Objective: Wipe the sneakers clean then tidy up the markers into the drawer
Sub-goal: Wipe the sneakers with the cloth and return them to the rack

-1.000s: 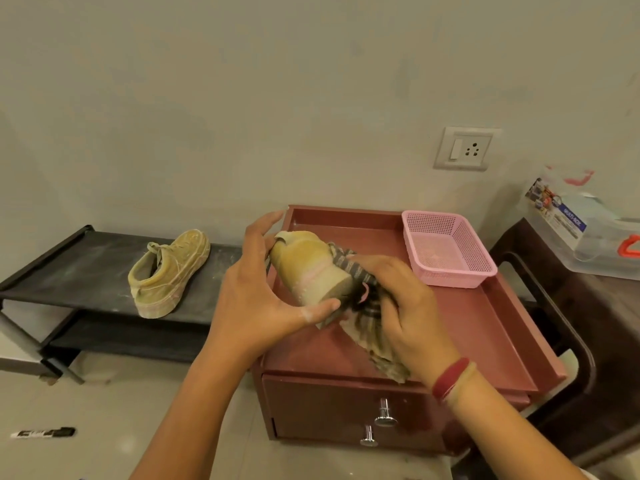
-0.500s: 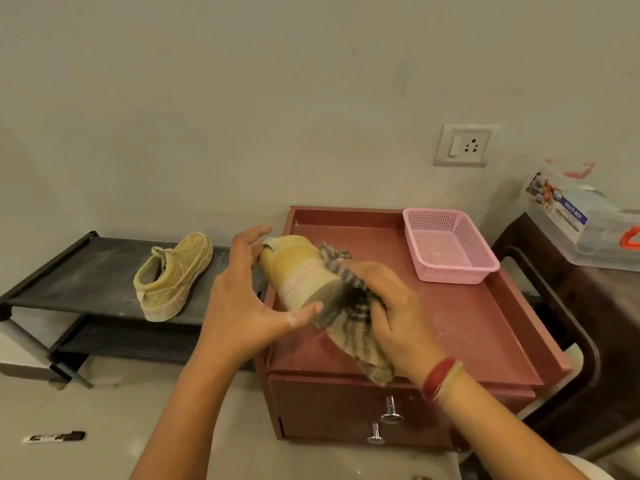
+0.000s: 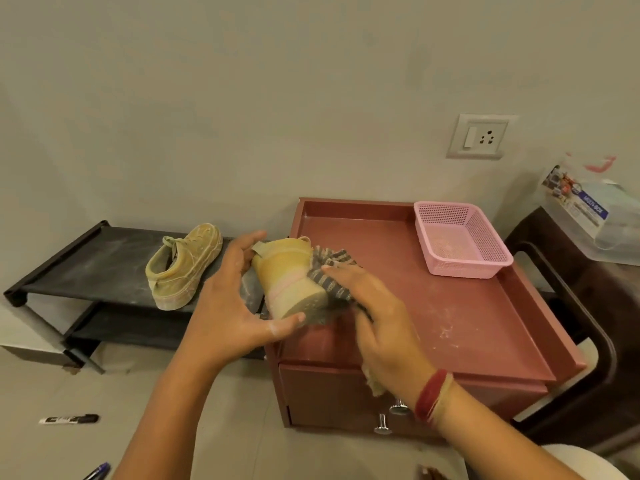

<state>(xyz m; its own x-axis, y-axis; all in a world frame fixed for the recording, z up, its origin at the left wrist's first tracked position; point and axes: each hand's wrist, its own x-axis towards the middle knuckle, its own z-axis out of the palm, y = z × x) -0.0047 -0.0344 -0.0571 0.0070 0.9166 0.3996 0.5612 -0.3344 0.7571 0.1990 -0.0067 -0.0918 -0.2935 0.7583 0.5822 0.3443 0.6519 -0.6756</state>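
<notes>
Left hand [image 3: 225, 306] clasps a yellow canvas sneaker [image 3: 287, 271], sole facing the camera; right hand [image 3: 375, 323] grips a striped grey cloth [image 3: 332, 268] against its side.
Both are held over the left edge of the maroon drawer cabinet [image 3: 450, 313]. A second yellow sneaker [image 3: 183, 268] sits on the low black rack [image 3: 86, 268]. A black marker [image 3: 69, 419] lies on the floor.

One head-worn wide-angle view is recorded, directed forward and down; the drawer cabinet [image 3: 450, 306] is seen closely from above, wall [image 3: 277, 98] behind.
</notes>
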